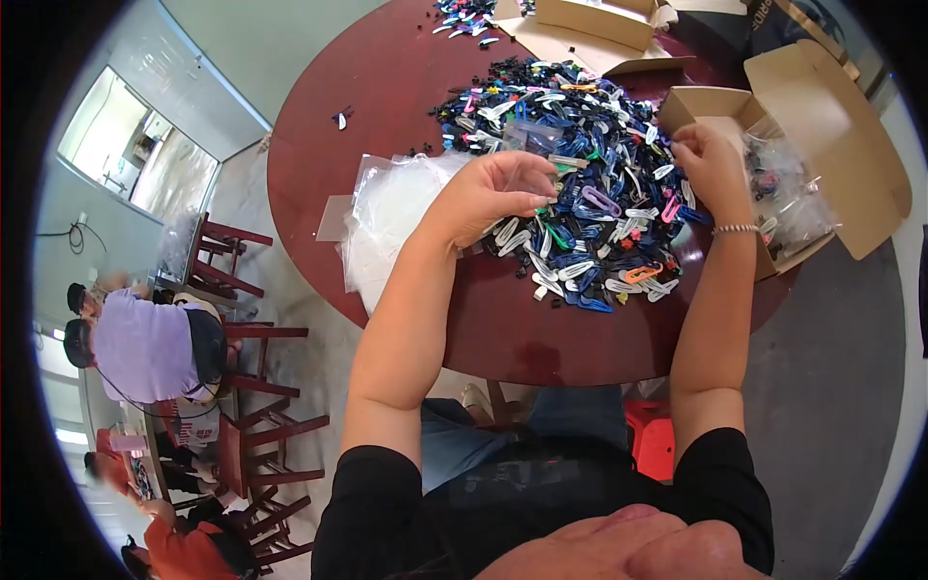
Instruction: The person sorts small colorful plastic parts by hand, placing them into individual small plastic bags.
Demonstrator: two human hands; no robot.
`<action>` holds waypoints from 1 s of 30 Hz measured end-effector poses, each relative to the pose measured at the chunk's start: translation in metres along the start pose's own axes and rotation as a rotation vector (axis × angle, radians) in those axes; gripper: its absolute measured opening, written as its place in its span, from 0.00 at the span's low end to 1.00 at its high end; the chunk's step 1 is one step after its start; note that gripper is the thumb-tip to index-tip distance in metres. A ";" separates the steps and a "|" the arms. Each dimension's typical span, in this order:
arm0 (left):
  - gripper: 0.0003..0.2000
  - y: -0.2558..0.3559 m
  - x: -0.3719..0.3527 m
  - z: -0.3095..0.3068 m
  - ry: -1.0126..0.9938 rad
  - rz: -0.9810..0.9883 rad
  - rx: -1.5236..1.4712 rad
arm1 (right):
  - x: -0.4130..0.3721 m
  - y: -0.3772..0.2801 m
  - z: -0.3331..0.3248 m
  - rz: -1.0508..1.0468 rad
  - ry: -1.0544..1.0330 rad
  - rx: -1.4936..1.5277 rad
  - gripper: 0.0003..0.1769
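A large heap of mixed hair clips (619, 232), mostly black, navy and white with a few pink, orange and green ones, lies on the round dark-red table (551, 343). Over the heap's left side, my left hand (493, 198) is closed, thumb against fingers, on a small clear plastic bag (532, 137). What the bag contains is hard to see. At the heap's right edge, beside an open cardboard box, my right hand (713, 174) has its fingers pinched together. Whatever sits between those fingertips is too small to make out.
Flat clear plastic bags (391, 217) are stacked left of the heap. The open cardboard box (870, 159) on the right holds filled clear bags (788, 188). Another box (599, 21) stands at the back. Several people, one in a purple shirt (145, 343), sit at left near wooden stools (227, 251).
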State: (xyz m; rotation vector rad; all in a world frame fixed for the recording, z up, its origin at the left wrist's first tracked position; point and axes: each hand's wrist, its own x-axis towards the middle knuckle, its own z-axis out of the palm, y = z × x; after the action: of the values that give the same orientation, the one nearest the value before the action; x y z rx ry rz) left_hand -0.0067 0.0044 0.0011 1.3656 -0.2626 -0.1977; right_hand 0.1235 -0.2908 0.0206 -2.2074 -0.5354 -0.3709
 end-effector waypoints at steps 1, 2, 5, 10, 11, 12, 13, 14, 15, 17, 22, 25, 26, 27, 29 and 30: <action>0.19 0.000 0.000 0.000 0.008 0.006 0.005 | 0.002 0.011 0.001 0.024 -0.079 -0.184 0.14; 0.19 0.000 0.000 0.000 0.016 0.011 0.010 | 0.002 0.023 0.003 0.050 -0.160 -0.367 0.16; 0.18 0.001 -0.001 0.002 0.023 0.004 0.024 | -0.003 0.005 0.018 0.122 -0.319 -0.298 0.21; 0.19 0.000 -0.001 0.001 0.039 0.005 0.016 | -0.005 0.014 0.041 0.029 -0.291 -0.486 0.24; 0.19 0.000 -0.001 0.002 0.036 0.005 0.015 | -0.005 0.018 0.042 -0.007 -0.271 -0.443 0.23; 0.19 -0.001 -0.001 0.002 0.033 0.005 0.014 | -0.004 0.021 0.041 -0.042 -0.251 -0.400 0.21; 0.19 -0.002 0.000 0.001 0.029 0.005 0.014 | -0.002 0.023 0.039 -0.045 -0.249 -0.398 0.21; 0.19 -0.002 0.001 0.001 0.031 0.006 0.017 | 0.000 0.026 0.037 -0.016 -0.270 -0.281 0.18; 0.19 -0.002 0.001 0.001 0.025 0.008 0.022 | 0.000 0.021 0.035 0.013 -0.293 -0.164 0.15; 0.19 -0.002 0.000 0.001 0.024 0.009 0.027 | 0.001 0.009 0.027 0.168 -0.301 0.021 0.11; 0.19 -0.001 0.000 0.002 0.047 -0.016 0.032 | 0.003 0.003 0.029 0.476 -0.300 0.755 0.08; 0.19 -0.004 0.002 0.000 0.019 -0.020 0.012 | 0.004 -0.002 0.032 0.498 -0.340 0.915 0.10; 0.19 -0.005 0.002 -0.001 0.027 -0.016 0.015 | 0.003 -0.004 0.034 0.505 -0.342 0.998 0.11; 0.19 -0.005 0.002 0.000 0.027 -0.017 0.024 | 0.003 -0.004 0.036 0.484 -0.378 1.049 0.11; 0.18 -0.005 0.002 0.001 0.032 -0.023 0.035 | 0.002 -0.007 0.041 0.491 -0.395 1.077 0.11; 0.18 -0.003 0.002 0.001 0.038 -0.020 0.037 | 0.002 -0.009 0.044 0.504 -0.406 1.102 0.11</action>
State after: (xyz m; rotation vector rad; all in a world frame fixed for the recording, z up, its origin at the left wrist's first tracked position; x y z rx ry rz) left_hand -0.0051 0.0019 -0.0017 1.4074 -0.2221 -0.1847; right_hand 0.1241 -0.2514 0.0000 -1.2380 -0.2550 0.5485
